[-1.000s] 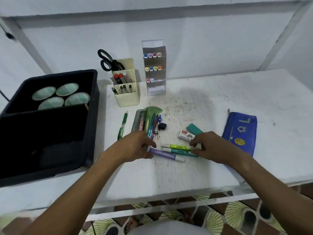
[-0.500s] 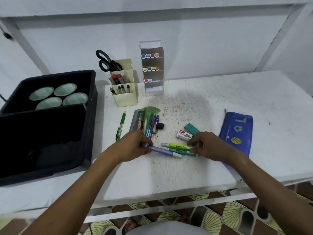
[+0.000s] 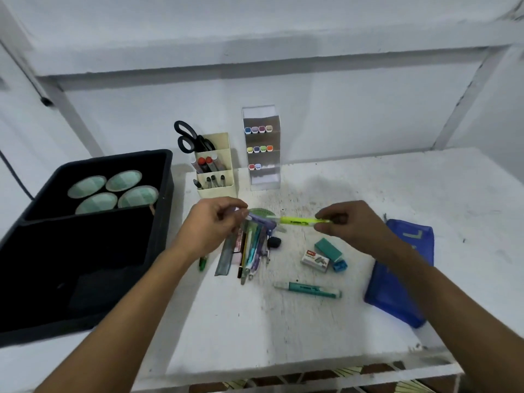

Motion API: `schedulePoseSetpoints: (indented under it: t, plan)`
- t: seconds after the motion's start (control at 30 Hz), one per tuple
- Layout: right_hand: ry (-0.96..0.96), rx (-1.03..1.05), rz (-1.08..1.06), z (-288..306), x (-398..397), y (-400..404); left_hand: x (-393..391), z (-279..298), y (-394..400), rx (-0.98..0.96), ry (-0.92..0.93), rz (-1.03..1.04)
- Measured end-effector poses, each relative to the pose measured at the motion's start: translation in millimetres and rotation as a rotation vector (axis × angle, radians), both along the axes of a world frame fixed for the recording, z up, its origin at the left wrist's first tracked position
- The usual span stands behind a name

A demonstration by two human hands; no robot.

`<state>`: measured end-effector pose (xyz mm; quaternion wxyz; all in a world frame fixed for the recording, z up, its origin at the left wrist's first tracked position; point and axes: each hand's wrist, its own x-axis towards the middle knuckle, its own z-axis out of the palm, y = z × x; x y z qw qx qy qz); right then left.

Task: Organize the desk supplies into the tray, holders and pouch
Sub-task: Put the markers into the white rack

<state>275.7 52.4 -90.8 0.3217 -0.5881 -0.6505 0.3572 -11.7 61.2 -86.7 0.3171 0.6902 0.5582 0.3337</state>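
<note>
My left hand (image 3: 215, 222) is raised above the desk, pinching a purple highlighter (image 3: 262, 221) by one end. My right hand (image 3: 347, 224) holds a yellow highlighter (image 3: 300, 220) level in the air. A teal highlighter (image 3: 307, 289) lies alone on the white desk. A pile of pens, a ruler (image 3: 225, 252) and a green protractor sits under my left hand. A blue pouch (image 3: 402, 282) lies flat at the right, partly under my right forearm. The clear marker holder (image 3: 262, 177) and the cream pen holder (image 3: 217, 180) stand at the back.
A black tray (image 3: 158, 211) fills the left side, with four round green lids in its far section. Black scissors (image 3: 188, 137) stick out of the cream holder. A staples box (image 3: 314, 260), a teal eraser (image 3: 329, 249), a blue sharpener (image 3: 339, 265) and a small black object (image 3: 274, 241) lie mid-desk.
Both hands have lifted off the desk, the left with the purple highlighter and the right with the yellow one. The teal highlighter stayed on the desk.
</note>
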Motion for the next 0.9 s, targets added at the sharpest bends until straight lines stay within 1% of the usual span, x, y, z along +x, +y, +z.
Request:
schedulePoseSetpoints:
  t: [0.1,0.17,0.27,0.33,0.4,0.5,0.6,0.73,0.9]
  plan:
    - [0.081,0.059,-0.094,8,-8,16,6,18,14,0.090,0.053,0.066]
    - [0.089,0.105,-0.119,12,-13,29,13,33,22,0.187,0.159,0.092]
    - [-0.024,0.197,-0.147,16,-21,49,24,50,36,0.294,0.295,0.134]
    - [-0.073,0.286,-0.177,18,-26,61,30,54,46,0.333,0.323,0.163]
    - [-0.052,0.375,-0.187,20,-31,70,34,53,56,0.371,0.313,0.195]
    - [-0.064,0.530,-0.142,19,-37,82,42,48,70,0.385,0.292,0.198]
    - [-0.131,0.625,-0.087,16,-43,93,50,38,84,0.395,0.368,0.170]
    - [-0.188,0.640,-0.041,5,-52,115,59,26,101,0.368,0.525,0.151]
    - [-0.232,0.554,0.009,-10,-68,135,63,13,120,0.314,0.542,0.096]
